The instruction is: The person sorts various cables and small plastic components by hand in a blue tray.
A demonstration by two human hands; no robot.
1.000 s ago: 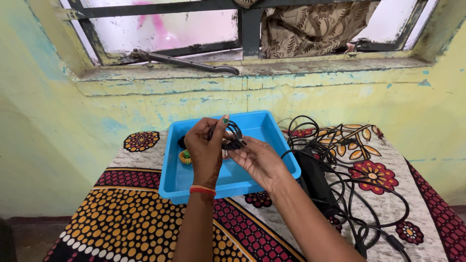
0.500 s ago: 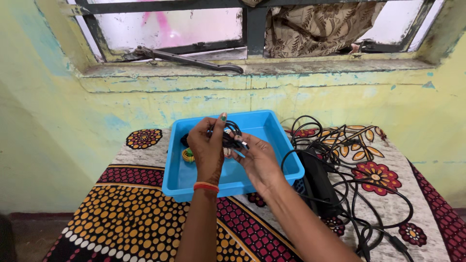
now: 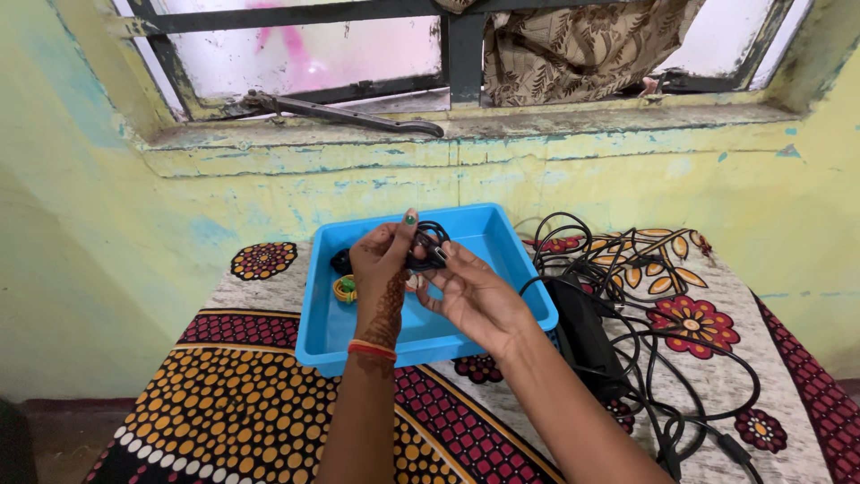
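Yellow, flaking plaster and a barred window (image 3: 358,54) with a patterned curtain (image 3: 582,45) back the scene, and below them a tabletop (image 3: 224,412) is covered in a cloth of dots and flowers. On it sits a blue tray (image 3: 502,246), open side up.

Both hands are raised over the middle of the tray. The left hand (image 3: 383,273) is closed, thumb and fingers pinching a small coil of black cable (image 3: 428,246) from the left side. The right hand (image 3: 475,296) meets it from the right, its fingertips closed on the same coil, so the cable sits between the two hands, held just above the tray floor and not resting on it.

Behind the left hand, on the tray floor, lie a small green-and-yellow object (image 3: 344,288) and a dark item (image 3: 340,261), partly hidden. To the right of the tray, a black power adapter (image 3: 587,336) lies among a loose tangle of black cords (image 3: 681,376) spread across the cloth.
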